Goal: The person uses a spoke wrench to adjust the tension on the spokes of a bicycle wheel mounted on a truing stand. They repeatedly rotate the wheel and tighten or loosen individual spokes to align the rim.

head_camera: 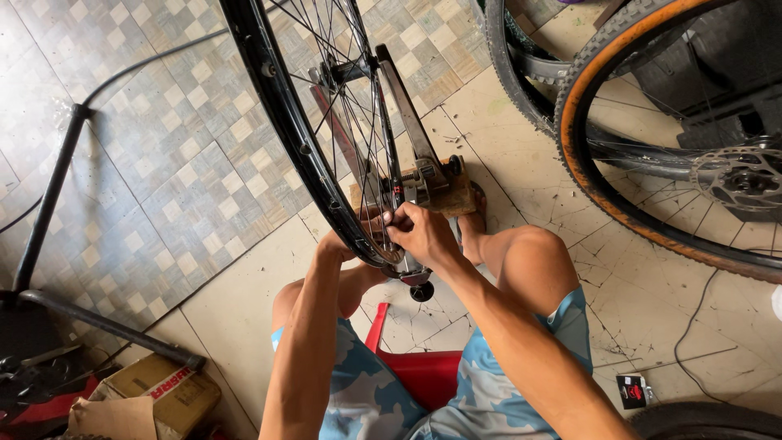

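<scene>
A bare black bicycle rim with thin spokes stands upright in a metal truing stand in front of my knees. My right hand pinches something small at a spoke by the rim's lowest part; the item in the fingers is too small to make out. My left hand reaches in from the other side of the rim, mostly hidden behind it, its fingers meeting the right hand's at the same spot. I sit on a red stool, in blue patterned shorts.
A wheel with a tan-walled tyre and a disc rotor leans at the right. A black metal frame lies at the left, a cardboard box at the lower left. A small dark packet lies on the cracked tiles.
</scene>
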